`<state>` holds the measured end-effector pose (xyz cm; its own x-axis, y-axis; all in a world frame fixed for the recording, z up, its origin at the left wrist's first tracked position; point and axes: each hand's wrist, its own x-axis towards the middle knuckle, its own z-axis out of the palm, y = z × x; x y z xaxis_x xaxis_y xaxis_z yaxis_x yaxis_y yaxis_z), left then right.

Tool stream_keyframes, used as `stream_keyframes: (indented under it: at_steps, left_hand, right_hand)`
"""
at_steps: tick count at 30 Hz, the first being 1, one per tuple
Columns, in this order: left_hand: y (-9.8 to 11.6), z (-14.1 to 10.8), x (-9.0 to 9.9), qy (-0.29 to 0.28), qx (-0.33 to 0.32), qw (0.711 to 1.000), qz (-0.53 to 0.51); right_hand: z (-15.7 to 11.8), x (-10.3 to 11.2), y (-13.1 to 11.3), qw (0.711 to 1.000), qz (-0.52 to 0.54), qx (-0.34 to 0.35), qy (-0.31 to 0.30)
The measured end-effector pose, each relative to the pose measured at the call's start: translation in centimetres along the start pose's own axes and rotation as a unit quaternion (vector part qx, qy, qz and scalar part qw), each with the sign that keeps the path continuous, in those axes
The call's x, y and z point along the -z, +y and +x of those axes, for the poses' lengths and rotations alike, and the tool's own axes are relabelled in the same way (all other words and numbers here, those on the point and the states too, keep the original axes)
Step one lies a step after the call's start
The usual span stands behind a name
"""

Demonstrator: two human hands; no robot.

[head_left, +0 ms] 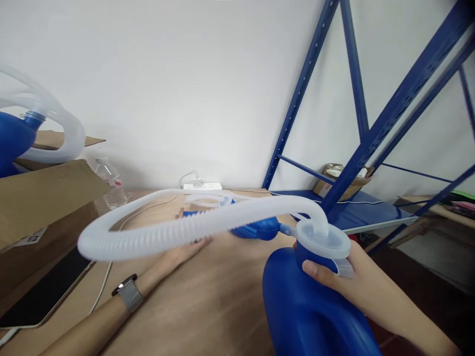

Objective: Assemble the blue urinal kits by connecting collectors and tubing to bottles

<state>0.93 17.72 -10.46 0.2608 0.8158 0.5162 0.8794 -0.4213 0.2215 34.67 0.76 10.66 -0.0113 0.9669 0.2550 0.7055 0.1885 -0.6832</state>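
Note:
My right hand is wrapped around the neck of a large blue plastic jug, just below its translucent lid. A white corrugated hose runs from this lid and loops to the left across my view. My left hand reaches forward over the table, partly hidden behind the hose. Its visible fingers are apart, close to a blue plastic piece. Whether it touches that piece is hidden. Farther back lies another blue bottle with a translucent spout, on its side.
A cardboard box at left holds another blue container with a hose. Beside it are a clear water bottle and a black-screened tablet. A power strip lies by the wall. Blue shelving stands at right.

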Motion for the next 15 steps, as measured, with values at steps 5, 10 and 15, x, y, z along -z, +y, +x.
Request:
stream_keyframes:
  at_steps: [5, 10, 15]
  left_hand:
    - [7.8, 2.2, -2.7, -0.035, 0.097, 0.990, -0.094]
    - [12.0, 4.7, -4.9, -0.037, 0.115, 0.988, -0.094]
    - [14.6, 7.7, -6.7, -0.022, 0.126, 0.988, -0.085]
  right_hand:
    - [0.9, 0.1, 0.5, 0.999, -0.044, -0.002, 0.011]
    - [3.2, -0.3, 2.4, 0.997, -0.078, -0.015, 0.009]
    - [5.2, -0.5, 3.1, 0.996, -0.079, -0.011, 0.025]
